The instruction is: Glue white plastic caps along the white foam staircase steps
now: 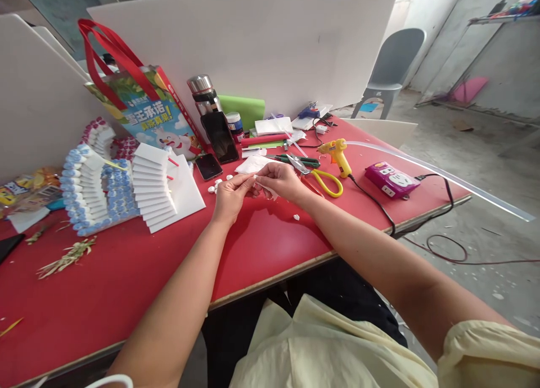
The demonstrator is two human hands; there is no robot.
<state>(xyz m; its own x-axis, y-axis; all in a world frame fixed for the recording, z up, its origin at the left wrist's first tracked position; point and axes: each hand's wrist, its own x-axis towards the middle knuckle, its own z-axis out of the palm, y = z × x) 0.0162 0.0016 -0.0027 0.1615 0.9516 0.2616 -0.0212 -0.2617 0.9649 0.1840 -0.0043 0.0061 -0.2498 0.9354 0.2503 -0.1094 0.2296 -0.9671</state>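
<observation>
My left hand (pixel 232 198) and my right hand (pixel 280 180) meet above the red table (pixel 270 239), fingertips pinched together. Between them is a small white piece, perhaps paper or tissue; most of it is hidden by the fingers. A white scrap shows under the right fingers. Several small white balls (pixel 212 189) lie beside my left hand. Behind the hands rests a white tissue (pixel 252 163). Scissors with yellow handles (pixel 328 184) lie right of my right hand, and a small white scrap (pixel 296 217) sits below it.
A yellow glue gun (pixel 337 154) and a purple power strip (pixel 390 179) stand at right, with cables. At left are a stepped white model (pixel 154 188), a blue-and-white stacked piece (pixel 82 191) and a gift bag (pixel 158 112). Phones (pixel 208 167) and a steel flask (pixel 201 93) stand behind.
</observation>
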